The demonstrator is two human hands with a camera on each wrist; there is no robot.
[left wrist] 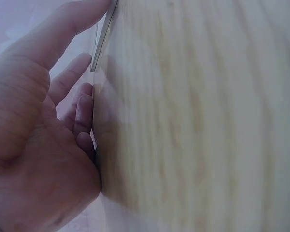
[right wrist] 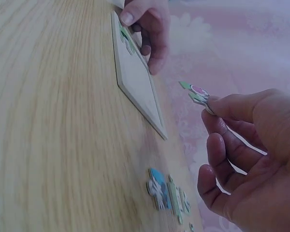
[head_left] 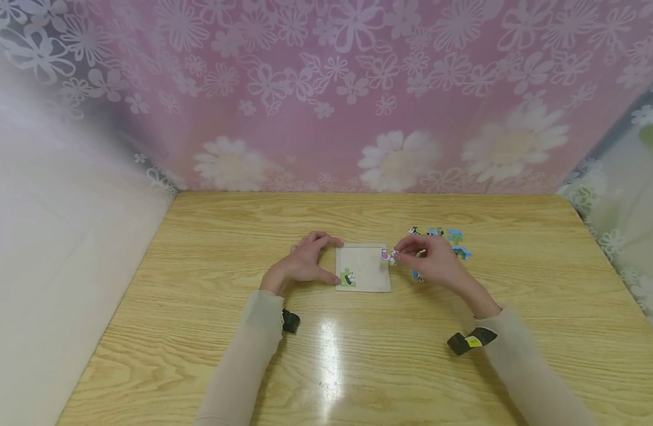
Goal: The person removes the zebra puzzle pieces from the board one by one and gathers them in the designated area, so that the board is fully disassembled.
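Note:
A pale puzzle tray with a raised rim lies flat on the wooden table. One green puzzle piece with a black and white picture sits in its lower left corner. At the tray's left side, my left hand holds it between thumb and index finger, one at each left corner. My right hand pinches another puzzle piece, green with pink and white, between thumb and index finger. That piece is held up off the table, at the tray's right edge in the head view.
Several loose puzzle pieces, blue, green, black and white, lie right of the tray, partly hidden by the right hand. The wooden table meets a pink flowered curtain at the back. A white wall covering borders the left.

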